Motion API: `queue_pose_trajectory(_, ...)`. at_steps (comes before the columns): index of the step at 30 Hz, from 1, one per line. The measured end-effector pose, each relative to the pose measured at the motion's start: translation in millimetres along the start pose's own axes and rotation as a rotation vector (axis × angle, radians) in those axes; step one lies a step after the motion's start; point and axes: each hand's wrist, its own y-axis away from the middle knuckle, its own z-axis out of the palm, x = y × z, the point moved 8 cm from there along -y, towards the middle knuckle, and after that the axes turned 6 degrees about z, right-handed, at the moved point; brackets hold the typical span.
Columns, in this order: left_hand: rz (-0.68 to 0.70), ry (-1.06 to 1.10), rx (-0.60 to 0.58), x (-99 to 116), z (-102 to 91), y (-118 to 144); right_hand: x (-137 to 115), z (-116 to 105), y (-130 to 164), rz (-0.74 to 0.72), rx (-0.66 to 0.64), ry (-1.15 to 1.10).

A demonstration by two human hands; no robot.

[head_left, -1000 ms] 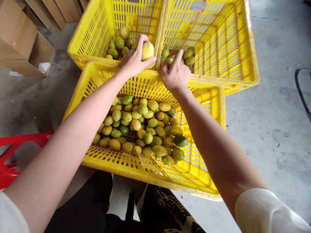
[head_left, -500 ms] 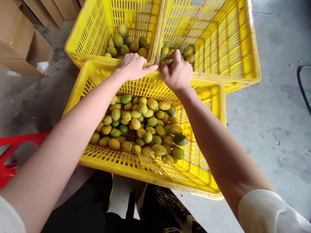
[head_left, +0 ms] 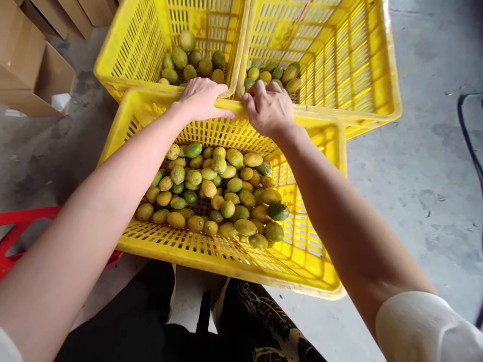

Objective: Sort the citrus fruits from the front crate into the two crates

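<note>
A yellow plastic crate (head_left: 234, 274) stands right in front of me, with many yellow and green lemons (head_left: 209, 189) across its slotted floor. My left hand (head_left: 204, 99) is closed over the crate's far rim, thumb on the near side and fingers beyond it. Just to the right, my right hand (head_left: 269, 106) grips the same rim, its fingers bent over the edge and their tips hidden. Both forearms reach over the lemons and cover part of the crate's sides.
Touching the far side are two more yellow crates, a left one (head_left: 107, 65) and a right one (head_left: 394, 85), each with some lemons. Cardboard boxes (head_left: 22, 55) stand at left. A red plastic frame (head_left: 26, 216) is beside the crate; a black cable (head_left: 468, 136) lies at right.
My right hand's fingers have curled down onto the rim, and my left hand has shifted slightly left. The view has moved a little; the lemons lie as before.
</note>
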Motion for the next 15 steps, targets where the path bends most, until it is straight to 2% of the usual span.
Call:
queue_pose_trajectory(4, -0.058, 0.068, -0.026, -1, 1.5, 3, -1, 4, 0, -0.011, -0.035, 0.015)
queue_pose_trajectory(10, 0.001, -0.030, -0.001, 0, 0.9, 0, -1, 3, 8, -0.007, 0.018, 0.052)
queue_pose_trajectory(15, -0.011, -0.001, -0.032, 4, 5.1, 2, -1, 5, 17, 0.017, 0.044, 0.028)
